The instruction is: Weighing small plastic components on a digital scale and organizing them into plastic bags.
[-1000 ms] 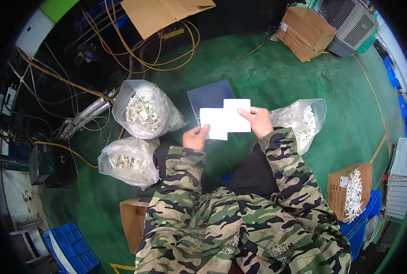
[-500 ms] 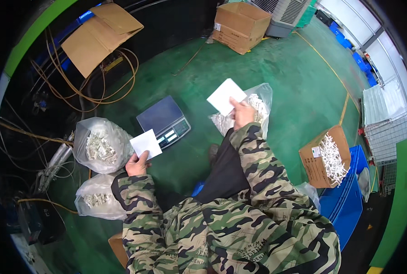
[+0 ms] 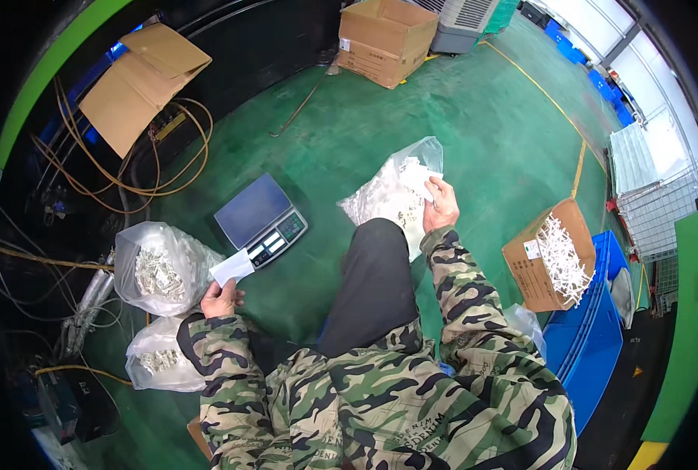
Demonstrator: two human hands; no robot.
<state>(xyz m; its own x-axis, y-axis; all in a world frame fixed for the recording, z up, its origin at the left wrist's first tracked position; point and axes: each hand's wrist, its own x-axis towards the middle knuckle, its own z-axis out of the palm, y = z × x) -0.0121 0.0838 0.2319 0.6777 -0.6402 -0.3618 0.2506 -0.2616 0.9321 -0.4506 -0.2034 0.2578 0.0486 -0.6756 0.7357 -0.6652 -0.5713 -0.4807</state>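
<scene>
Two white slips out, one per hand: left hand (image 3: 220, 298) pinching a slip (image 3: 232, 267) just beside the scale (image 3: 260, 218) and above the left bag (image 3: 159, 266); right hand (image 3: 440, 207) closed on a second slip (image 3: 416, 177) at the mouth of the right bag (image 3: 392, 196). Neither slip dropped in yet, by the look of it. Three bags of white parts open on the green floor (image 3: 474, 125), none on the scale; third bag (image 3: 159, 359) lying near the left elbow, untouched. Box of white strips (image 3: 549, 254) well off to the right

We see thin white paper slips (image 3: 232, 267), glossy clear plastic bags (image 3: 392, 192), a smooth metal scale pan (image 3: 251, 210), matt brown cardboard boxes (image 3: 386, 35) and camouflage cloth sleeves (image 3: 462, 294).
</scene>
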